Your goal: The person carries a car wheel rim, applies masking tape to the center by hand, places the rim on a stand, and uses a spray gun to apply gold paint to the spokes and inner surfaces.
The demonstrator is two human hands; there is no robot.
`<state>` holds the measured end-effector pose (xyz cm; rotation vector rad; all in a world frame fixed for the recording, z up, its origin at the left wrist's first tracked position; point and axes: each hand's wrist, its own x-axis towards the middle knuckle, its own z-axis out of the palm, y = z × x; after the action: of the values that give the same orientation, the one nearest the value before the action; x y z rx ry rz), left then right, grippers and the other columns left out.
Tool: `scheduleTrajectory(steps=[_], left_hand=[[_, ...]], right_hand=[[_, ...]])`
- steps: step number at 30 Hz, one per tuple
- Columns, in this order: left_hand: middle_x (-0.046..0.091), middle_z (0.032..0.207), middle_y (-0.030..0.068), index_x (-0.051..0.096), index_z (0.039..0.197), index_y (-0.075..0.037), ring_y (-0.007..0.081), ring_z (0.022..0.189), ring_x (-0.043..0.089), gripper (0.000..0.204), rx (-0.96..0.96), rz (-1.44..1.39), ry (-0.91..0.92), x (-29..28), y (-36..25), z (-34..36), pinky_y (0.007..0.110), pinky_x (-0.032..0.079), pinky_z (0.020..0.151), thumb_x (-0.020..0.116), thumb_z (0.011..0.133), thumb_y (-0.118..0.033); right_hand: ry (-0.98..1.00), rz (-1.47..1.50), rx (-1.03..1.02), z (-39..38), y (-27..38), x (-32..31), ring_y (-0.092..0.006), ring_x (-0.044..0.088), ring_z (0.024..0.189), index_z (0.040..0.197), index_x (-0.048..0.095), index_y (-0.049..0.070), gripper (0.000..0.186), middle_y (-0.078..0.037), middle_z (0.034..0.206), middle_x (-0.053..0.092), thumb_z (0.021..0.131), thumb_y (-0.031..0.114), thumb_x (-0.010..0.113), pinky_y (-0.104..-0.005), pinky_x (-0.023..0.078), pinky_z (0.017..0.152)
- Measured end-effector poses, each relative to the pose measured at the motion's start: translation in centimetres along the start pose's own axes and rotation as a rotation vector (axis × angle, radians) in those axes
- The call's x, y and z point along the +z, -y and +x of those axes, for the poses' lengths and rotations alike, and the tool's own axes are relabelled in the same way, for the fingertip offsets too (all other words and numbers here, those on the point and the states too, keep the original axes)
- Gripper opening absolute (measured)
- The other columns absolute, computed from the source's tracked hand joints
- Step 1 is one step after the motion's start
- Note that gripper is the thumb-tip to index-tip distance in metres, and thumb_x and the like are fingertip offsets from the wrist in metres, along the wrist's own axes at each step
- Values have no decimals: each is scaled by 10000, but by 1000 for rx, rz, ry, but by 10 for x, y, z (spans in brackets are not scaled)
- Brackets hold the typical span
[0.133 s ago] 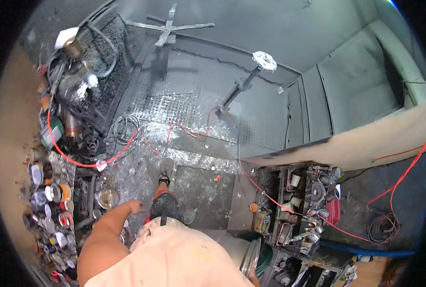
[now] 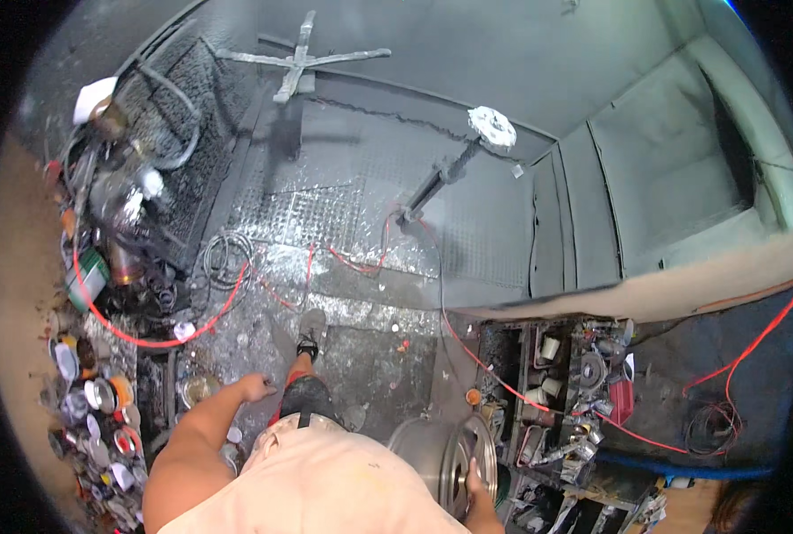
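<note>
My right hand (image 2: 474, 478) grips a metal wheel (image 2: 436, 458) at my right side; its silver rim with a lip faces right, and part of it lies behind my body. My left hand (image 2: 257, 388) hangs empty to the left of my leg, fingers loosely extended, near an open round can (image 2: 198, 390) on the stained floor. My shoe (image 2: 311, 331) is on the floor ahead of me.
A grey spray booth (image 2: 370, 160) holds a stand with a white disc (image 2: 491, 126) and a cross-shaped stand (image 2: 298, 59). Red hoses (image 2: 138, 338) cross the floor. Paint cans (image 2: 98, 392) crowd the left; a cluttered rack (image 2: 552, 351) stands right.
The wheel and my right hand have risen further into view at the lower right. The booth and clutter sit slightly differently in the picture as my head moves.
</note>
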<state>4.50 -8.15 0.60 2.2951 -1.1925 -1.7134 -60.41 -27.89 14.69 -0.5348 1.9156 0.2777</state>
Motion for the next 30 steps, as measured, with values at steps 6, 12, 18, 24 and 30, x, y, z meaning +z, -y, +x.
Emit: scheduleTrajectory(steps=[6,12,18,24,30], left_hand=[[732,1121,211,726,1143,-13,339,1061,705,477,-77,-248,-134,-94,4,30,421,540,929,704,891,-417],[726,1137,207,701,1190,-4,298,1042,700,466,-16,-446,-158,-175,-53,77,397,539,915,664,940,-395],[659,1302,172,581,1370,10,247,1154,631,580,177,-1456,-264,-206,-50,136,391,491,1009,476,1048,-461],[610,1377,131,542,1407,12,236,1243,579,576,1109,-1318,-258,-342,-142,-50,398,441,1085,353,1098,-435],[662,1188,90,582,1294,50,159,1086,583,345,461,-1015,-725,-284,-218,-35,309,463,958,503,1080,-209]], right_hand=[[-160,-36,-440,-25,257,151,-304,289,1511,1603,287,103,883,-146,1644,300,968,664,535,-409,263,1212],[363,61,-657,-11,429,254,-288,320,1491,1608,260,42,911,-129,1645,312,1001,710,379,-405,242,1222],[582,177,-839,-162,566,345,-267,345,1479,1586,324,49,847,-124,1611,376,1034,688,263,-395,228,1229],[724,209,-844,-142,583,374,-272,357,1471,1586,334,61,864,-129,1604,389,1022,711,255,-409,245,1221],[821,381,-831,-92,529,367,-276,369,1463,1586,343,74,882,-135,1596,402,1010,734,248,-424,261,1214]])
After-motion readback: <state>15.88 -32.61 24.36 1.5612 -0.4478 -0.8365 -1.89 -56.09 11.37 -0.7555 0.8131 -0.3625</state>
